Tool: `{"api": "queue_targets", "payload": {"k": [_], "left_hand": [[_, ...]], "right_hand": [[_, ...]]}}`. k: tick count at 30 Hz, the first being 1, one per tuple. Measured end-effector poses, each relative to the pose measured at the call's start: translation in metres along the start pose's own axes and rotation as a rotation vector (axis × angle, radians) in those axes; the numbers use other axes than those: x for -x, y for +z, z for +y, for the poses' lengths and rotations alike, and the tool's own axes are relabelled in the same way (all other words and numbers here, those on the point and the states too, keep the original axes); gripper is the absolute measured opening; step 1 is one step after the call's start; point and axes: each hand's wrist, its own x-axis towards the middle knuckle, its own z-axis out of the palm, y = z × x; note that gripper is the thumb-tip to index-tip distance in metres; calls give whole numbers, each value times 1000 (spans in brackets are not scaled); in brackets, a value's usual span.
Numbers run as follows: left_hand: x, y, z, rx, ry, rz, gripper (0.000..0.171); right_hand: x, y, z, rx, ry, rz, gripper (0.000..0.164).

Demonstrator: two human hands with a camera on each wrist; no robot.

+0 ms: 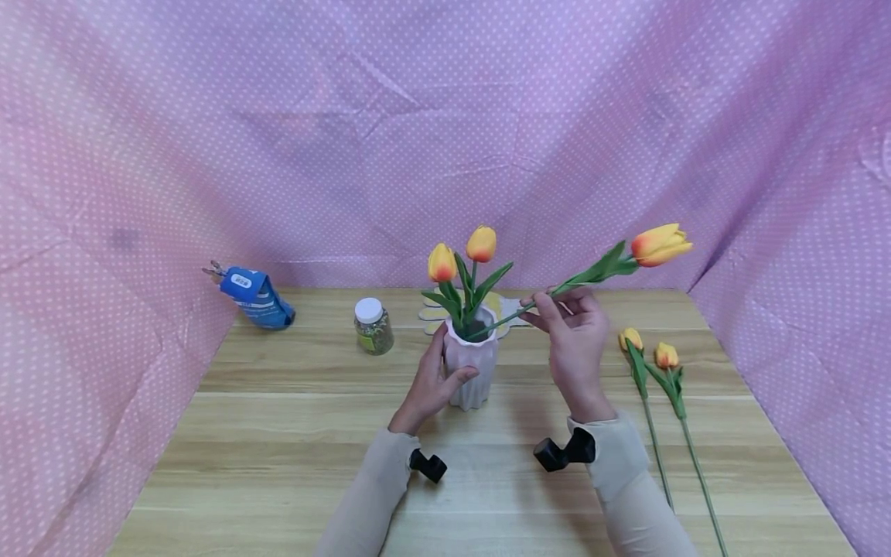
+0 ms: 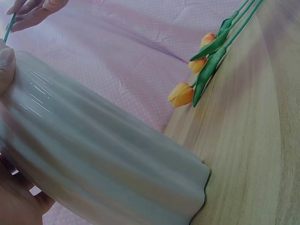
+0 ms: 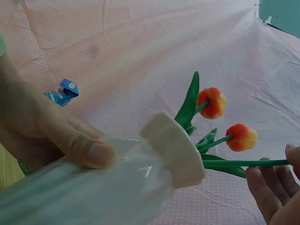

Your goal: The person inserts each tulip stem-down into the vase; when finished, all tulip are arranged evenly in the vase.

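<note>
On the wood-grain tabletop [image 1: 292,441] stands a fluted white vase [image 1: 473,375], its side held between the thumb and fingers of the left hand [image 1: 433,384]; the right hand [image 1: 579,340] pinches an orange-yellow tulip [image 1: 600,269], bloom beyond the fingers, lower stem [image 1: 504,319] entering the vase beside two upright tulips [image 1: 442,264].

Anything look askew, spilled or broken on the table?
No spill or damage visible. One tulip looks askew, slanting far out of the vase, unlike the two more upright tulips inside; the right hand pinches its stem, though, so that's likely handling.
</note>
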Motion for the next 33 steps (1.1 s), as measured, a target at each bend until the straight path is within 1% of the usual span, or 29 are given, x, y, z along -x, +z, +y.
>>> {"api": "queue_targets", "payload": {"k": [4,10,15,17,18,21,24,26,29,33], "left_hand": [[0,0,0,1,2,1,92],[0,1,-1,-6,-9,1,92],[0,1,0,-6,-15,2,91],[0,1,0,-7,-18,3,91],[0,1,1,-8,-18,3,91],[0,1,0,-7,-19,3,90],[-1,0,0,-2,-22,0,90],[-1,0,0,0,-19,0,90],[-1,0,0,3,-9,0,90],[-1,0,0,8,5,2,90]], "right_hand": [[4,3,5,24,28,-19,14],[9,7,11,104,46,-60,13],[11,8,12,238,87,-56,25],[11,8,12,270,102,-50,29],[11,7,12,275,106,-44,28],[11,4,12,245,102,-36,27],[12,0,11,198,89,-34,39],[13,-2,10,163,84,-36,43],[14,-5,9,136,89,-38,42],[14,-8,8,131,109,-41,37]]}}
